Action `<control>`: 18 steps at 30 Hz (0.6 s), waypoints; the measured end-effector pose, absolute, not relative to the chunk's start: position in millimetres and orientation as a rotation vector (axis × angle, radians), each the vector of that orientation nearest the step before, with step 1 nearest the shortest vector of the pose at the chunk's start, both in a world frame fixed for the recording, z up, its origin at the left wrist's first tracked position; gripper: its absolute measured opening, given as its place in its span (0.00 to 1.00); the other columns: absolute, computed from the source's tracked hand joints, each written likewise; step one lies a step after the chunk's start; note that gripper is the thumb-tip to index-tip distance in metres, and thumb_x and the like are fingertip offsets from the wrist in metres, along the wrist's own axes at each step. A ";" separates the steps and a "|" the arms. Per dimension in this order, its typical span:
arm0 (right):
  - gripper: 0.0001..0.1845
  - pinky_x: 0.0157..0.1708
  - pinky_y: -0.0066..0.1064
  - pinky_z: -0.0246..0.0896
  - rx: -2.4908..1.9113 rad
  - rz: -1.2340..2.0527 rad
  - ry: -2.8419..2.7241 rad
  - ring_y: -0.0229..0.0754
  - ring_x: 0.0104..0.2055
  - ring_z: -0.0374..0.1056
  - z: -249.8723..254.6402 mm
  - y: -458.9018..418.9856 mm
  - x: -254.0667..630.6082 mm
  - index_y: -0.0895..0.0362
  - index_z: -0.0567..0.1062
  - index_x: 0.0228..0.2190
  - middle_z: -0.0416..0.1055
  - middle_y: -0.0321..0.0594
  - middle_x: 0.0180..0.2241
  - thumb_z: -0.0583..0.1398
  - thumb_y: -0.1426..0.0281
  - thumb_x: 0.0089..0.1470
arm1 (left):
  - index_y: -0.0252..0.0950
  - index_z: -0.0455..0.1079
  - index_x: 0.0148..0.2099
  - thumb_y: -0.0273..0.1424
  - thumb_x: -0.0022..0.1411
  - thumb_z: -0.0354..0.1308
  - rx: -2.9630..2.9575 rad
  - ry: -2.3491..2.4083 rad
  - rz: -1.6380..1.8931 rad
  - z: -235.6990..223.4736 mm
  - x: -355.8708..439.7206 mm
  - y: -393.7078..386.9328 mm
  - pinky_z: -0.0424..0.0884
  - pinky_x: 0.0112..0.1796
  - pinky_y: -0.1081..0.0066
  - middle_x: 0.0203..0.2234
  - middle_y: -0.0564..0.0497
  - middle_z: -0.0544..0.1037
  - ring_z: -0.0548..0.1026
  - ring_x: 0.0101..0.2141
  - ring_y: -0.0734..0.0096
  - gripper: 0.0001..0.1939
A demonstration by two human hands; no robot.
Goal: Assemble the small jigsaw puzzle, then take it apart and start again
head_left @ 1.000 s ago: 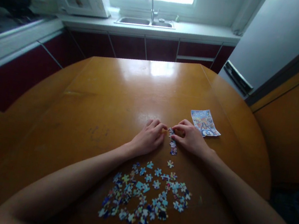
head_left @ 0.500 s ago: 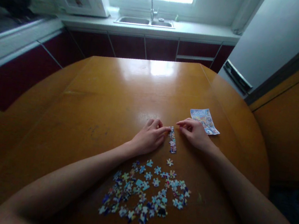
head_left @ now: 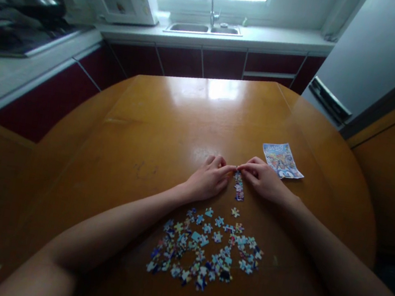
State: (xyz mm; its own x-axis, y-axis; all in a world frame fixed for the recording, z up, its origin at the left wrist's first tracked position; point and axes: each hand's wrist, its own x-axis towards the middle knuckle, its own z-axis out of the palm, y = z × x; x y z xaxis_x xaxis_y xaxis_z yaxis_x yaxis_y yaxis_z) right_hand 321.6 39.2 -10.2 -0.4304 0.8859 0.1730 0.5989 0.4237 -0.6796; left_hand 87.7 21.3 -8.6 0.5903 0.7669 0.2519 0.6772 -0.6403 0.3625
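Observation:
A narrow strip of joined jigsaw pieces [head_left: 239, 187] lies on the wooden table, running away from me. At its far end my left hand [head_left: 211, 178] rests with the index finger stretched to the strip and the other fingers curled. My right hand [head_left: 261, 178] meets it there from the right, finger and thumb closed around the end; the small puzzle piece at the fingertips is mostly hidden. One loose puzzle piece [head_left: 235, 212] lies just below the strip. Nearer me spreads a pile of loose puzzle pieces [head_left: 201, 240], many light blue. A printed picture sheet [head_left: 286, 159] lies beyond my right hand.
The brown table [head_left: 173, 113] has a rounded edge. Behind it are a counter with a sink [head_left: 189, 27] and tap, and a white microwave [head_left: 125, 2]. A wok [head_left: 36, 2] sits on the stove at left; a fridge [head_left: 379, 57] stands at right.
My right hand has moved in to the strip's far end, and its fingertips now meet my left index finger. The view has turned slightly left, so everything appears shifted right.

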 end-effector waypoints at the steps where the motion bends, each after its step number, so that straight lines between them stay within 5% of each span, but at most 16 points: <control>1: 0.11 0.36 0.35 0.65 -1.249 0.733 -2.163 0.42 0.36 0.69 -10.8 39.7 321.7 0.51 0.82 0.40 0.73 0.43 0.39 0.59 0.69 0.62 | 0.43 0.69 0.59 0.31 0.69 0.53 2.583 1.191 0.577 -8.7 87.7 21.3 0.67 0.54 0.57 0.45 0.46 0.68 0.64 0.48 0.59 0.18; 18: 0.13 0.39 0.36 0.66 -1.251 0.752 -2.152 0.43 0.37 0.70 -15.5 42.6 322.4 0.52 0.82 0.40 0.72 0.43 0.38 0.57 0.73 0.62 | 0.44 0.71 0.57 0.33 0.68 0.54 2.485 1.205 0.607 -12.3 87.9 25.1 0.67 0.53 0.59 0.43 0.47 0.69 0.65 0.48 0.59 0.17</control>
State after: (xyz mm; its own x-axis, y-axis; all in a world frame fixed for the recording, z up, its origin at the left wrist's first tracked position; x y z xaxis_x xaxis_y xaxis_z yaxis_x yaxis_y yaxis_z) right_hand 322.4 42.6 -15.5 -0.4273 0.8884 0.1681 0.5902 0.4149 -0.6925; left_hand 87.9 25.1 -12.3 0.5558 0.7969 0.2368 0.6642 -0.5970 0.4500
